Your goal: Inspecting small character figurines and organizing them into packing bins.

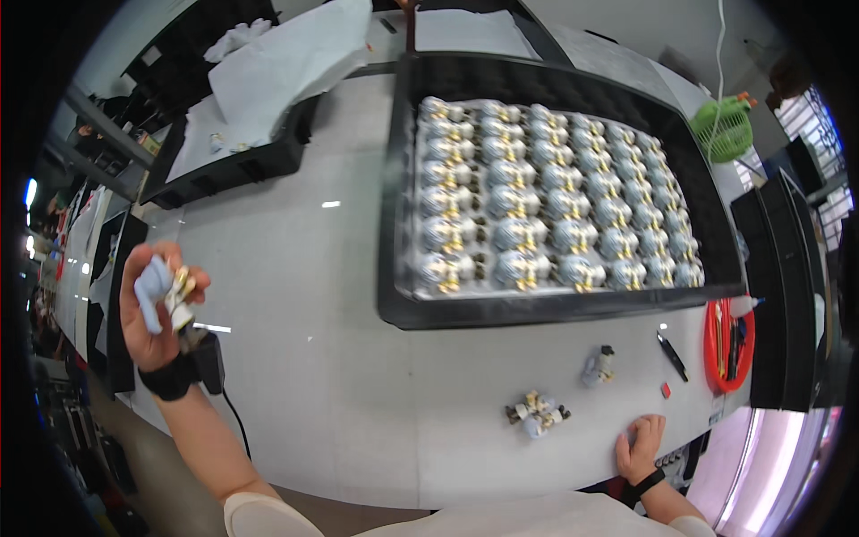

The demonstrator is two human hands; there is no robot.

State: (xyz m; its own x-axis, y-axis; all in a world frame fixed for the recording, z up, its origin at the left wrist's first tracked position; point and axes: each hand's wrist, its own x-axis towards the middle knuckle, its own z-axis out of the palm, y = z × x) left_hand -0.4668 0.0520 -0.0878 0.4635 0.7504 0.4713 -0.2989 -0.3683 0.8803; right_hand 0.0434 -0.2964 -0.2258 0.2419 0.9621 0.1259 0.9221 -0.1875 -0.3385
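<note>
Held up at the left, my left hand (139, 309) is closed around a small figurine (154, 288) with pale blue, white and gold parts. Its fingers and thumb grip it from the sides. My right hand (637, 449) rests at the table's near edge with its fingers curled in, and no object shows in it. To its left lies a small cluster of figurines (537, 416) in white, pale blue and gold. A single grey-blue figurine (598, 369) lies a little farther away. Beyond them, a black tray (537, 313) bears rows of similar grey-and-gold figurines (519, 234).
A black pen-like tool (671, 356) and a small red piece (666, 390) lie near a red basket (723, 380) of tools. Another black tray (224, 170) with white sheeting (291, 67) is at the far left. A dark block with a cable (209, 362) sits beside my left wrist. A green basket (727, 130) stands at the far right.
</note>
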